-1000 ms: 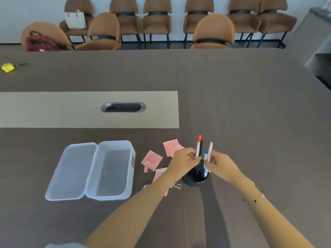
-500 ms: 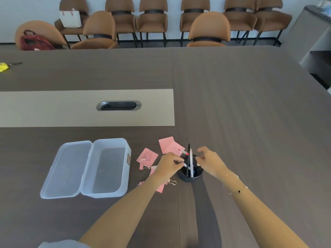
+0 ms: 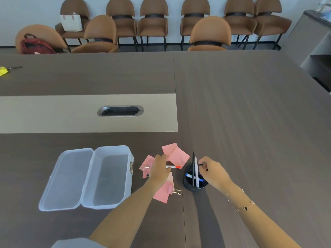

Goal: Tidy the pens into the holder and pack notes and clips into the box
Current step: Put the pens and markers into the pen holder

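A black round pen holder (image 3: 189,185) stands on the dark table with a black pen (image 3: 193,163), a white pen (image 3: 196,169) and a blue-capped pen (image 3: 189,175) inside. My right hand (image 3: 214,171) pinches the holder's far right rim, next to the white pen. Left of the holder, my left hand (image 3: 159,170) grips a red-capped pen (image 3: 174,166), held level with its cap toward the holder. Pink notes (image 3: 176,153) lie around and under that hand. A gold binder clip (image 3: 177,192) sits on one note near the holder. The clear plastic box (image 3: 111,151) stands open to the left.
The box's lid (image 3: 66,178) lies flat, hinged on its left side. A cable port (image 3: 120,110) is set in the tan strip farther out. A yellow item (image 3: 3,71) lies at the far left edge. Brown chairs (image 3: 209,33) line the far side.
The pens from my right hand went down into the holder. My left hand drew back left with the red-capped pen, which turned from upright to level. My right hand settled on the rim.
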